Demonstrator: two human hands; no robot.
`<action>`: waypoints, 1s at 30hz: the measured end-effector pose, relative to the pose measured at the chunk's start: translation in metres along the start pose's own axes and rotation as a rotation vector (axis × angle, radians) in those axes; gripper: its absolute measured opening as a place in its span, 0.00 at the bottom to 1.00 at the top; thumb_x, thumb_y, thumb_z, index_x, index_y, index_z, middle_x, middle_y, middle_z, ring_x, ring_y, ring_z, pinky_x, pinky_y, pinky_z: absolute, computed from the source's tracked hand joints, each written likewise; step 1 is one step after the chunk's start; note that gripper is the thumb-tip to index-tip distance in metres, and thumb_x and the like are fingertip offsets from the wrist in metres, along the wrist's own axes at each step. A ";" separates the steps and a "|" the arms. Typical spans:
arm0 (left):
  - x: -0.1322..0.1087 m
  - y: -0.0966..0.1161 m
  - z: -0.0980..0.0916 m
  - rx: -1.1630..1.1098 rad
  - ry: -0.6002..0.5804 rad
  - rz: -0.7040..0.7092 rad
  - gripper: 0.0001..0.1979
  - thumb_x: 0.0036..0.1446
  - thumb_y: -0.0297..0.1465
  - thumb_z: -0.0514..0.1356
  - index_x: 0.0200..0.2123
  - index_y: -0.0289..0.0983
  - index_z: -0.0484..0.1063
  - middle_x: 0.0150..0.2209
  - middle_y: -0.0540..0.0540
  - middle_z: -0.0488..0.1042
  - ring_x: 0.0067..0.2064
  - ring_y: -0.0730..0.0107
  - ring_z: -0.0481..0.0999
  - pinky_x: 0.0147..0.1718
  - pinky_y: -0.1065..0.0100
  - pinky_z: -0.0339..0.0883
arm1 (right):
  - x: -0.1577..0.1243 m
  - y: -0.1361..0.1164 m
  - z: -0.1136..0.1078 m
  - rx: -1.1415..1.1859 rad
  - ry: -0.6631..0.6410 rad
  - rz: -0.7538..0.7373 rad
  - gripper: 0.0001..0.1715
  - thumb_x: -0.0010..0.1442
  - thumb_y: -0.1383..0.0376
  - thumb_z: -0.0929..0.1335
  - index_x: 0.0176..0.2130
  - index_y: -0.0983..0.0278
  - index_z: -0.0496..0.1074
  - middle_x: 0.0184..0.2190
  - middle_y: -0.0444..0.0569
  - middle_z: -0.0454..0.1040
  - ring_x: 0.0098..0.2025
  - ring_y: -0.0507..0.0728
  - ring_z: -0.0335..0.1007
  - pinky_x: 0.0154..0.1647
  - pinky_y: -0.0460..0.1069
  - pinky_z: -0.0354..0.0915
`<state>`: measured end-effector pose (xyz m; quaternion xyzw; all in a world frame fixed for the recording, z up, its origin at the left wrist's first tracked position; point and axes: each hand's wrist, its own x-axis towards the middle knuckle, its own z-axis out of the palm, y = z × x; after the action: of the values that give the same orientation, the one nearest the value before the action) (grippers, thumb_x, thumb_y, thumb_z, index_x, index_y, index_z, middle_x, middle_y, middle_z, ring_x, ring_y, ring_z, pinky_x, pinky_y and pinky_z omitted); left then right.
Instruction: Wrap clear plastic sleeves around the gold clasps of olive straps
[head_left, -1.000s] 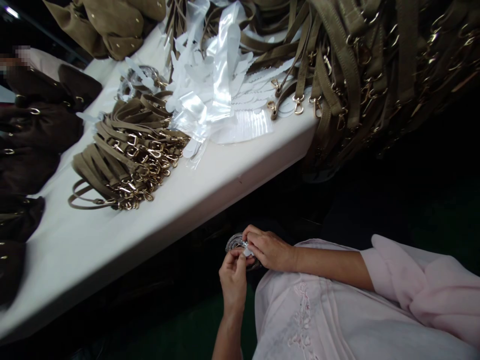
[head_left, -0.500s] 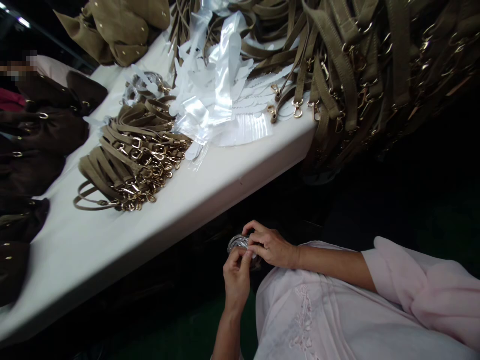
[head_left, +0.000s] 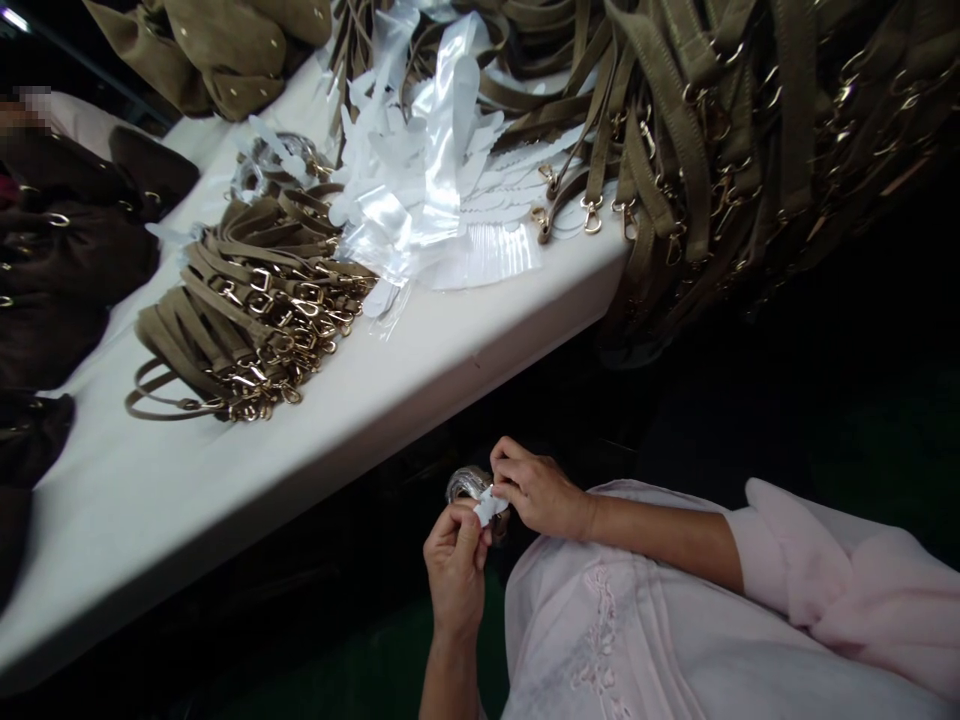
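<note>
Below the table edge, over my lap, my left hand [head_left: 454, 560] and my right hand [head_left: 534, 490] work together on a clear roll of tape [head_left: 465, 486]. A small white piece [head_left: 489, 506] is pinched between the fingertips of both hands. The roll is mostly hidden behind my fingers. I cannot tell which hand carries the roll's weight.
A white table [head_left: 420, 370] holds a stack of olive straps with gold clasps [head_left: 255, 310], a heap of clear plastic sleeves [head_left: 427, 180], and many more olive straps [head_left: 690, 130] draped over its right end. Dark brown bags [head_left: 67, 250] lie at the left, olive bags [head_left: 217, 50] at the back.
My left hand has dropped slightly and the white piece now stands out between my fingertips. Both hands stay over my lap at the roll.
</note>
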<state>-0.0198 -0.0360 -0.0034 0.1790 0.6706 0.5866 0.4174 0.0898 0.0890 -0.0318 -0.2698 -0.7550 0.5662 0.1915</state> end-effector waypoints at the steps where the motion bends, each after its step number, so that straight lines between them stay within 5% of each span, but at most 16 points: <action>1: 0.001 -0.002 0.000 -0.051 -0.012 -0.019 0.17 0.59 0.38 0.63 0.25 0.34 0.65 0.25 0.53 0.66 0.19 0.87 0.53 0.19 0.79 0.47 | 0.002 0.001 0.001 0.048 0.004 0.015 0.10 0.60 0.72 0.68 0.28 0.65 0.65 0.38 0.42 0.66 0.33 0.48 0.64 0.37 0.45 0.60; 6: 0.006 -0.005 0.005 -0.095 -0.030 0.003 0.17 0.60 0.40 0.61 0.26 0.35 0.64 0.24 0.53 0.66 0.17 0.89 0.49 0.18 0.77 0.47 | 0.008 0.008 0.003 0.240 0.027 0.070 0.12 0.56 0.75 0.68 0.24 0.65 0.64 0.35 0.42 0.65 0.35 0.49 0.63 0.38 0.45 0.60; 13: 0.005 0.010 0.023 0.546 -0.201 0.382 0.12 0.61 0.32 0.59 0.25 0.37 0.70 0.26 0.49 0.68 0.28 0.72 0.67 0.30 0.69 0.61 | 0.009 0.018 0.007 0.382 0.046 0.190 0.12 0.54 0.74 0.68 0.22 0.66 0.64 0.33 0.42 0.65 0.34 0.49 0.62 0.38 0.45 0.60; 20: 0.019 0.009 0.033 0.018 0.032 0.033 0.17 0.61 0.41 0.60 0.26 0.37 0.63 0.21 0.55 0.65 0.19 0.81 0.56 0.20 0.76 0.51 | 0.008 0.031 0.002 0.567 0.011 0.305 0.12 0.65 0.59 0.63 0.38 0.65 0.69 0.29 0.43 0.69 0.30 0.51 0.69 0.30 0.45 0.67; 25: 0.022 0.020 0.039 -0.063 0.058 0.010 0.18 0.58 0.42 0.63 0.26 0.36 0.64 0.20 0.55 0.66 0.20 0.81 0.58 0.20 0.78 0.53 | 0.000 0.023 -0.011 0.800 -0.171 0.290 0.31 0.62 0.49 0.67 0.56 0.65 0.64 0.40 0.49 0.74 0.42 0.55 0.72 0.46 0.52 0.69; 28: 0.020 0.025 0.041 -0.003 0.054 0.026 0.18 0.59 0.43 0.62 0.26 0.35 0.66 0.21 0.55 0.65 0.21 0.81 0.58 0.21 0.78 0.53 | -0.004 0.017 -0.014 0.826 -0.223 0.200 0.46 0.52 0.56 0.75 0.63 0.63 0.57 0.45 0.49 0.74 0.47 0.56 0.71 0.51 0.52 0.67; 30: 0.018 0.028 0.041 0.067 0.055 0.071 0.18 0.59 0.43 0.62 0.26 0.36 0.67 0.22 0.54 0.64 0.22 0.80 0.59 0.22 0.77 0.55 | -0.007 0.011 -0.015 0.763 -0.180 0.162 0.47 0.50 0.60 0.76 0.63 0.61 0.58 0.46 0.48 0.73 0.47 0.57 0.70 0.51 0.52 0.67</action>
<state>-0.0057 0.0104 0.0182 0.2002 0.6943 0.5830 0.3714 0.1067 0.0980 -0.0383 -0.1870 -0.4807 0.8405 0.1657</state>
